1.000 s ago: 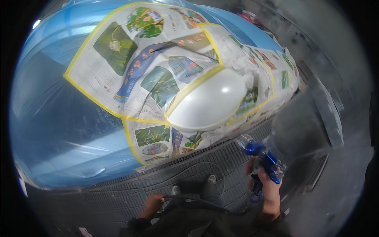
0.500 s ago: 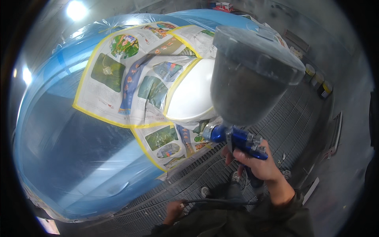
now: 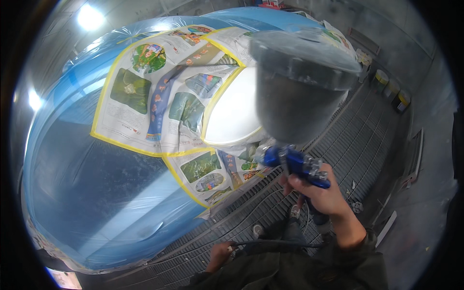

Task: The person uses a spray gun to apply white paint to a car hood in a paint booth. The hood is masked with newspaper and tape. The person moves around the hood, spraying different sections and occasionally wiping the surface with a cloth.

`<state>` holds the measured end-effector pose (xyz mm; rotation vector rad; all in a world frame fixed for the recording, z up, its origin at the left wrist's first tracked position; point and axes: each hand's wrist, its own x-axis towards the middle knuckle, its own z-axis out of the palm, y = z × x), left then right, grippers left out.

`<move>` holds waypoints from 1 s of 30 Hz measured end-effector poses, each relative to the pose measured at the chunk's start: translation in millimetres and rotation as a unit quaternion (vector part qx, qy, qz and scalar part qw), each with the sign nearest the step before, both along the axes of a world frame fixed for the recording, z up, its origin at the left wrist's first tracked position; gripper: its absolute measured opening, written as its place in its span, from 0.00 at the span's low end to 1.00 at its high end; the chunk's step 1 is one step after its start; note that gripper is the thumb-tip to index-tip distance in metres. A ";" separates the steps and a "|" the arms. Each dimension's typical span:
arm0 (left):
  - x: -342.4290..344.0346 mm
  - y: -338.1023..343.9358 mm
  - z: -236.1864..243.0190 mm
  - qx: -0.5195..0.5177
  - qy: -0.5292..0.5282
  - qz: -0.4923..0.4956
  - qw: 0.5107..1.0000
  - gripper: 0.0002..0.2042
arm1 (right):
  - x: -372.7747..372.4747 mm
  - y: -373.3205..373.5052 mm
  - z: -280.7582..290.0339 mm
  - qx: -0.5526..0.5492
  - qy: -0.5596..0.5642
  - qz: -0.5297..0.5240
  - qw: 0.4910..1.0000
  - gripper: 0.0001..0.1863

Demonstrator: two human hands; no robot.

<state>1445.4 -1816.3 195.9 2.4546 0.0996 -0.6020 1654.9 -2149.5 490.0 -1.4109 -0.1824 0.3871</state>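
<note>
My right hand [image 3: 325, 195] is wrapped round the grip of a blue paint spray gun [image 3: 296, 165]. A large dark grey paint cup [image 3: 299, 92] sits on top of the gun and hides part of the car behind it. The nozzle points left, close to a glossy white car panel [image 3: 229, 111]. Yellow tape and printed newspaper [image 3: 137, 108] frame that panel. Low near the bottom edge, my left hand [image 3: 221, 256] is closed on a black air hose [image 3: 270, 243], which runs right toward my right arm.
Blue plastic sheeting [image 3: 96, 193] wraps the rest of the car. Underfoot is a slatted metal floor grating [image 3: 357, 145]. Several paint cans [image 3: 400, 101] stand by the right wall. A bright lamp [image 3: 91, 18] shines at upper left.
The spray gun and its cup have shifted slightly in the picture, the cup to the left. My left hand appears a little farther right, still on the hose.
</note>
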 end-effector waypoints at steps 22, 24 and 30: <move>17.2 -26.7 9.1 -0.041 -0.002 0.023 0.999 0.12 | 12.7 -7.7 24.3 -0.047 -0.014 -0.105 0.993 0.27; 17.7 -29.2 12.9 -0.026 -0.007 0.024 0.999 0.12 | 16.5 -6.6 24.3 -0.057 -0.019 -0.063 0.996 0.26; 25.1 -30.3 11.7 -0.048 -0.060 0.014 0.997 0.12 | 29.5 10.5 40.6 -0.013 0.027 0.045 0.999 0.14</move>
